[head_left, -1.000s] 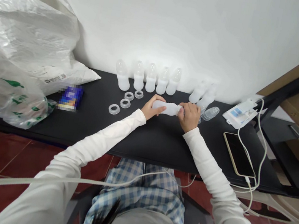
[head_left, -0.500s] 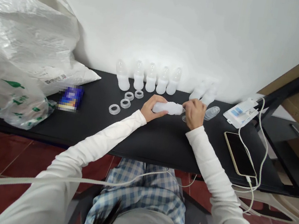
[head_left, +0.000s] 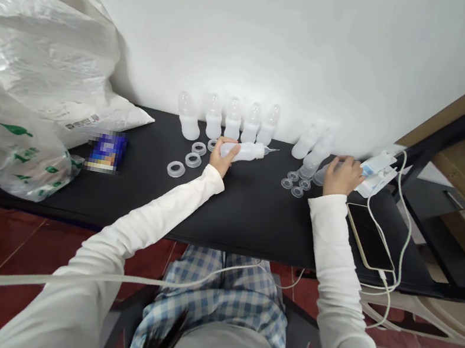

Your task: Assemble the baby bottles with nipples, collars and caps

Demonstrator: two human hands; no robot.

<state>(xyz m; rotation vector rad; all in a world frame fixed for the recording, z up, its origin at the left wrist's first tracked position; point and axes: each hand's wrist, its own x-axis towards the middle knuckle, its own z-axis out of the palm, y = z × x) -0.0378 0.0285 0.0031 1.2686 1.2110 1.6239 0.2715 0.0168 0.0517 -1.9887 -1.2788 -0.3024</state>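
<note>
My left hand (head_left: 221, 159) is closed round a translucent white bottle (head_left: 246, 151), held on its side just above the black table (head_left: 248, 213), its thin tip pointing right. My right hand (head_left: 342, 176) is out to the right with its fingers curled over a clear dome cap (head_left: 320, 175) beside the white box. Several small clear discs (head_left: 296, 184) lie between my hands. Several capped bottles (head_left: 233, 119) stand in a row by the wall. Two more bottles (head_left: 313, 147) lean to their right. White rings (head_left: 185, 160) lie left of my left hand.
Large plastic bags (head_left: 36, 85) fill the table's left end, with a blue packet (head_left: 105, 151) beside them. A phone (head_left: 368, 237) on a white cable and a white box (head_left: 378, 168) lie at the right. A dark shelf frame (head_left: 461, 127) stands beyond.
My right hand has left the bottle's neck and moved right to the clear cap. My left hand carried the bottle back and left, towards the row.
</note>
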